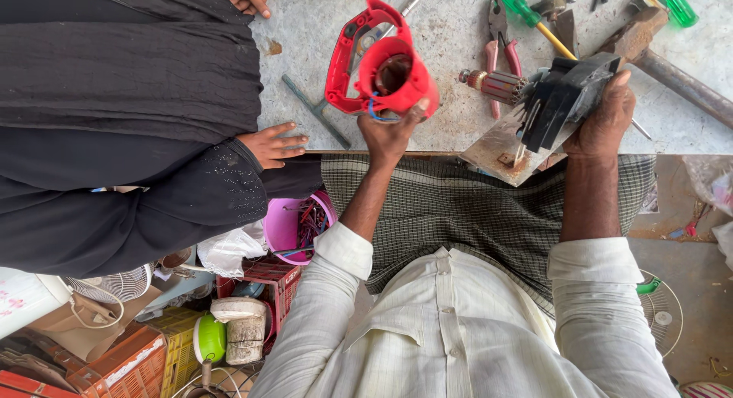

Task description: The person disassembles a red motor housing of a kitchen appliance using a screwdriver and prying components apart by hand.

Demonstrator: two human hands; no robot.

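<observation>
The left hand [388, 134] grips a red tool casing [382, 62]; the right hand [607, 119] grips a black motor part [565, 98] above the desk [450, 31].

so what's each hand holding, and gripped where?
Left hand holds the red tool housing by the near rim of its round open end. Right hand grips the black casing part along its right edge.

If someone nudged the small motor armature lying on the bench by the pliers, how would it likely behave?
The armature looks cylindrical on a thin shaft, so it would probably roll. Its copper windings and metal core suggest it is heavy for its size and stiff. Lying close beside the red-handled pliers, it would likely stop against them if rolled that way.
</observation>
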